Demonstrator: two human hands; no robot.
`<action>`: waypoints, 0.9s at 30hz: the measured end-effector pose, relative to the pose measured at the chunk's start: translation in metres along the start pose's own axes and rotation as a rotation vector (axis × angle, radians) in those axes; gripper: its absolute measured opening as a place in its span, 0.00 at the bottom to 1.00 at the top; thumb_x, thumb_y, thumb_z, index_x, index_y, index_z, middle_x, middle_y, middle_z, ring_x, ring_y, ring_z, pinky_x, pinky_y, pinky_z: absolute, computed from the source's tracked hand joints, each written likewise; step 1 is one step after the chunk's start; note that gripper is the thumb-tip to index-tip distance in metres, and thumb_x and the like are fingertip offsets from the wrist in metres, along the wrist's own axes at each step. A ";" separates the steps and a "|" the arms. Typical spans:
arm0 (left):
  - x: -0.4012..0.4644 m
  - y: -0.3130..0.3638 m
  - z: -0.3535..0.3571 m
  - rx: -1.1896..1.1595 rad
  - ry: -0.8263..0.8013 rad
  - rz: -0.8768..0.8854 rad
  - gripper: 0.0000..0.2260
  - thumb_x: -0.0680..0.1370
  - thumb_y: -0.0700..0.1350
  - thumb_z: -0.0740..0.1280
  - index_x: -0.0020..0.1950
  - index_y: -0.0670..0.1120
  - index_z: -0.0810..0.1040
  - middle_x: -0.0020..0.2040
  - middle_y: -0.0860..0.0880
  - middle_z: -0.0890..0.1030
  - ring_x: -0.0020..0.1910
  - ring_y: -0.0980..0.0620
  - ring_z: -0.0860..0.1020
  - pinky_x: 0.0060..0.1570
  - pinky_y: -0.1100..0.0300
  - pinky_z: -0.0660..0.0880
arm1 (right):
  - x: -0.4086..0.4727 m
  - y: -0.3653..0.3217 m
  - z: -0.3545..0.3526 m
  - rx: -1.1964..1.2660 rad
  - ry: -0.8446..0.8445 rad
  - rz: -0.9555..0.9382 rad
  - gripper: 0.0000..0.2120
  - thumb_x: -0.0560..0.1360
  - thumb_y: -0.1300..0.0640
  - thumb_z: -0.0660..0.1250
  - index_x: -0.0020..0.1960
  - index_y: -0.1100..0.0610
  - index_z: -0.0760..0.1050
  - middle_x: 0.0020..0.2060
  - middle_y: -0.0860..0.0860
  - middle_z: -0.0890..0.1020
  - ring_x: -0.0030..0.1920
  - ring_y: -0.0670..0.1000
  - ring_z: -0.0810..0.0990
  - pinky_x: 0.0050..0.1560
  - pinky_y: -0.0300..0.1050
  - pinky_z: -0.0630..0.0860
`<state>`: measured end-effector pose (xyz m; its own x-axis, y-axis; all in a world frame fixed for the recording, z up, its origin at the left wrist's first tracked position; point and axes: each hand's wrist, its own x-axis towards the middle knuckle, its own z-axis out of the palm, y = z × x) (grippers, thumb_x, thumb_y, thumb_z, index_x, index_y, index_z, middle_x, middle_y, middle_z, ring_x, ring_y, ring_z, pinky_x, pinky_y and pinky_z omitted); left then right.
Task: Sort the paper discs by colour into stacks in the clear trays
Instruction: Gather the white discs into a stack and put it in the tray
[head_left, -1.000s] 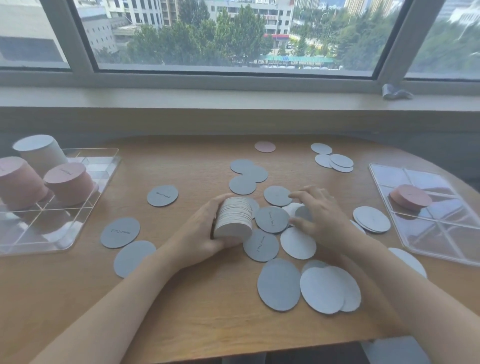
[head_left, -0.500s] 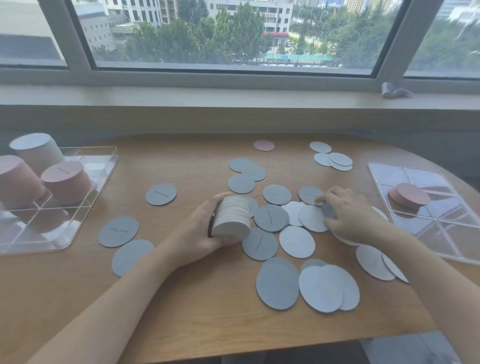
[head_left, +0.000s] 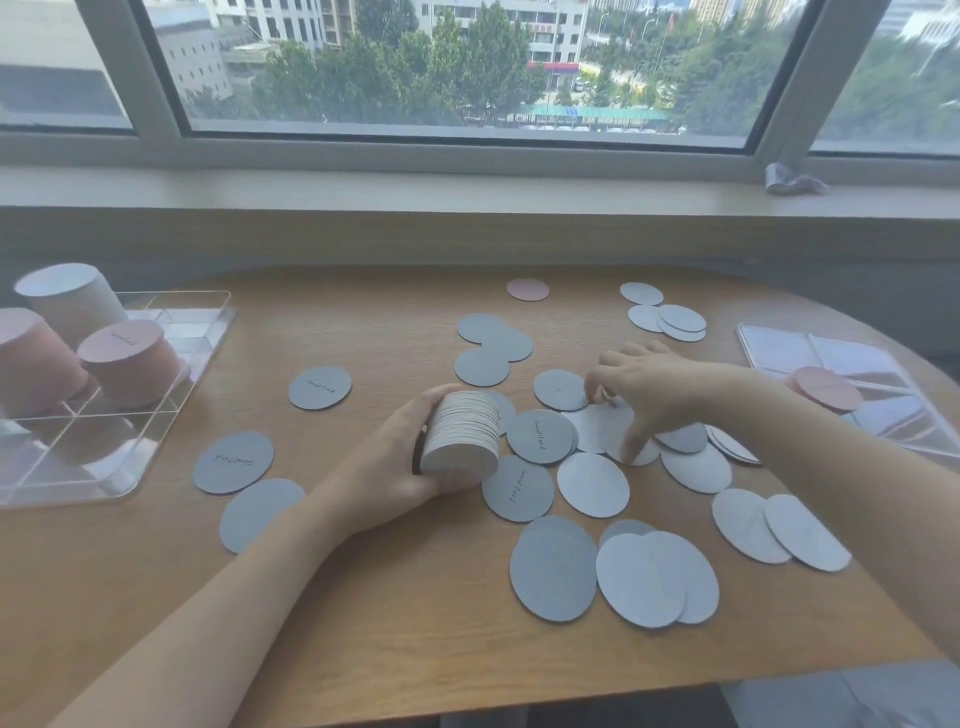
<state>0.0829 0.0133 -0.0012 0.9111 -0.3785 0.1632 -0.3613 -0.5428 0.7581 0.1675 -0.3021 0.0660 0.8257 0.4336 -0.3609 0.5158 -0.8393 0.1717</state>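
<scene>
Head view: left hand (head_left: 395, 462) grips grey stack (head_left: 462, 434); right hand (head_left: 654, 395) pinches loose disc (head_left: 631, 449) mid-table (head_left: 363, 623); trays (head_left: 171, 415) left, right.

Two bare forearms, no sleeves

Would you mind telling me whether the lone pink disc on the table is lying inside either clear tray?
No, the pink disc lies on the bare table near its far edge, between the two trays.

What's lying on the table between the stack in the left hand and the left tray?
In the head view, three loose blue discs lie between the stack and the left tray; otherwise bare wood.
</scene>
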 end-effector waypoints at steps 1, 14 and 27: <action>0.000 0.000 0.000 -0.005 -0.001 -0.001 0.38 0.72 0.50 0.78 0.73 0.66 0.58 0.68 0.66 0.71 0.65 0.65 0.72 0.60 0.73 0.68 | 0.000 0.001 -0.001 -0.029 -0.007 0.011 0.35 0.62 0.33 0.75 0.61 0.45 0.67 0.54 0.44 0.69 0.58 0.49 0.66 0.64 0.48 0.63; 0.000 0.000 0.002 -0.016 -0.009 0.004 0.38 0.71 0.53 0.78 0.76 0.62 0.60 0.69 0.63 0.72 0.68 0.61 0.72 0.67 0.57 0.71 | -0.005 0.004 0.003 0.003 0.078 0.019 0.34 0.56 0.33 0.77 0.51 0.48 0.66 0.50 0.45 0.66 0.54 0.49 0.64 0.56 0.46 0.62; 0.001 0.001 0.002 -0.024 -0.001 0.011 0.38 0.72 0.51 0.78 0.75 0.62 0.61 0.69 0.63 0.72 0.66 0.64 0.72 0.62 0.70 0.69 | -0.005 -0.010 0.004 0.344 0.165 0.026 0.12 0.69 0.63 0.66 0.47 0.50 0.69 0.44 0.46 0.71 0.50 0.53 0.70 0.50 0.52 0.74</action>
<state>0.0836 0.0109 -0.0019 0.9067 -0.3856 0.1712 -0.3670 -0.5207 0.7709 0.1570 -0.2970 0.0628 0.8776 0.4341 -0.2035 0.4104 -0.8996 -0.1495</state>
